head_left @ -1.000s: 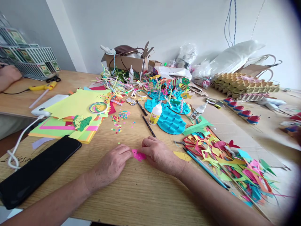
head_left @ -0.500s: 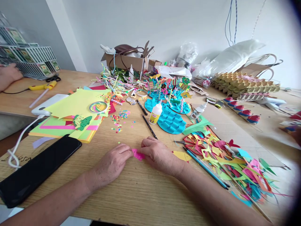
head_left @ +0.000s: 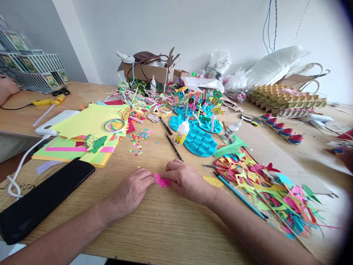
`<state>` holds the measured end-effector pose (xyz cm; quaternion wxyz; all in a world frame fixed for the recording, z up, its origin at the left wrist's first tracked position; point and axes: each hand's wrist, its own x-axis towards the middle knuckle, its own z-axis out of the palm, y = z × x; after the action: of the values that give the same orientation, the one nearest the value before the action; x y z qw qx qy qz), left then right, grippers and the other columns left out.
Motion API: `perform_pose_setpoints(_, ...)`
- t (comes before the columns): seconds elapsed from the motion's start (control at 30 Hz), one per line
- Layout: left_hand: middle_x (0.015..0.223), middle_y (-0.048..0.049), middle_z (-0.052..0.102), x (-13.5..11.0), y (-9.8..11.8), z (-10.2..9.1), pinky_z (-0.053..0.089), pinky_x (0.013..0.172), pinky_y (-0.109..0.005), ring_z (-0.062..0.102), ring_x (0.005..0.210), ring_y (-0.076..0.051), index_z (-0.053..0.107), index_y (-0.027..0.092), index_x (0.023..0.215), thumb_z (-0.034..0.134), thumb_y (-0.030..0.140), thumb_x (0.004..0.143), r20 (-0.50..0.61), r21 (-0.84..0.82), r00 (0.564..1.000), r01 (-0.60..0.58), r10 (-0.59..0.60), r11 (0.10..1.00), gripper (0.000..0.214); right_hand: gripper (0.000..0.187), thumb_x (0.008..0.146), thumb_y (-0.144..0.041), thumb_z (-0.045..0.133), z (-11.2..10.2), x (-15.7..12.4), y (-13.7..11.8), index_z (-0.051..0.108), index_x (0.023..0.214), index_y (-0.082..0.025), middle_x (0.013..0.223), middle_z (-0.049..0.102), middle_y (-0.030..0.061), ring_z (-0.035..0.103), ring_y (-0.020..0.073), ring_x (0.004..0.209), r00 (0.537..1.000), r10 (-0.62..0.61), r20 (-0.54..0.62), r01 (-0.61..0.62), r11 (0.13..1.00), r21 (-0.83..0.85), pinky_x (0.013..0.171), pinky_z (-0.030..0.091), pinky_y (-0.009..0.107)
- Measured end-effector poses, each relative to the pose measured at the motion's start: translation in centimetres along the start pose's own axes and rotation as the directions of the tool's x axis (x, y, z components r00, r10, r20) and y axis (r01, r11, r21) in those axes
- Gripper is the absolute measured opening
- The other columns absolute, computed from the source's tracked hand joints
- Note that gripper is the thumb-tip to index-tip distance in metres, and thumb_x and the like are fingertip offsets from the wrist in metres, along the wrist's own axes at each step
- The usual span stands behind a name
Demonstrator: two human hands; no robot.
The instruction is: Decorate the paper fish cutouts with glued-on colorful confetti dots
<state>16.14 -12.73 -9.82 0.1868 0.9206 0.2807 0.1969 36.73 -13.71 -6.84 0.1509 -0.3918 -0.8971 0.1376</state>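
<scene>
A small pink paper fish (head_left: 162, 181) lies between my two hands at the middle of the table. My left hand (head_left: 134, 189) has its fingers closed on the left end of the fish. From the other side, the fingertips of my right hand (head_left: 184, 181) press on its right part and hide some of it. A yellow paper fish (head_left: 213, 181) lies just right of my right wrist, partly covered. Beyond my hands are a black pen (head_left: 174, 148), a white glue bottle (head_left: 182, 131) and a blue scalloped paper base (head_left: 200, 141).
A black phone (head_left: 46, 200) lies at the left, by a stack of coloured paper (head_left: 82, 121). Confetti dots (head_left: 142, 137) are scattered farther back. Scissors (head_left: 211, 166), pencils (head_left: 242, 197) and paper scraps (head_left: 275, 187) fill the right. Another person's hand (head_left: 8, 90) shows at far left.
Both hands stay on the pink paper fish with almost no movement. The view has shifted very slightly, and the other person's hand at far left has moved a little farther left.
</scene>
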Motion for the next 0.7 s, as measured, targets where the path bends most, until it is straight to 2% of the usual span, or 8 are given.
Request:
perform_pose_setpoints(0.37, 0.092, -0.0043, 0.056, 0.12, 0.09, 0.01, 0.043, 0.085, -0.033, 0.050, 0.090, -0.017, 0.055, 0.017, 0.102, 0.034, -0.001, 0.079, -0.003, 0.024, 1.000, -0.001, 0.001, 1.000, 0.037, 0.020, 0.080, -0.009, 0.048, 0.36, 0.21, -0.40, 0.064, 0.070, -0.015, 0.072, 0.053, 0.0033, 0.047, 0.0127, 0.071, 1.000, 0.023, 0.009, -0.023, 1.000, 0.008, 0.066, 0.037, 0.023)
perform_pose_setpoints(0.57, 0.093, -0.0035, 0.057, 0.13, 0.18, -0.15, 0.045, 0.082, -0.031, 0.051, 0.089, -0.016, 0.055, 0.019, 0.102, 0.035, -0.003, 0.076, -0.019, 0.036, 1.000, -0.020, 0.021, 0.999, 0.040, 0.022, 0.077, -0.003, 0.047, 0.40, 0.06, 0.33, 0.064, 0.073, -0.016, 0.073, 0.053, 0.0025, 0.048, 0.0117, 0.069, 0.995, 0.070, -0.066, -0.065, 0.995, 0.074, 0.066, 0.037, 0.023)
perform_pose_setpoints(0.7, 0.093, -0.0043, 0.057, 0.19, 0.19, -0.19, 0.044, 0.082, -0.032, 0.051, 0.089, -0.017, 0.056, 0.018, 0.101, 0.035, -0.003, 0.076, -0.016, 0.040, 1.000, -0.014, 0.014, 0.999, 0.039, 0.021, 0.074, -0.002, 0.048, 0.26, 0.26, 0.46, 0.063, 0.072, -0.016, 0.074, 0.053, 0.0024, 0.048, 0.0125, 0.071, 1.000, 0.024, -0.020, -0.024, 1.000, 0.014, 0.068, 0.037, 0.024)
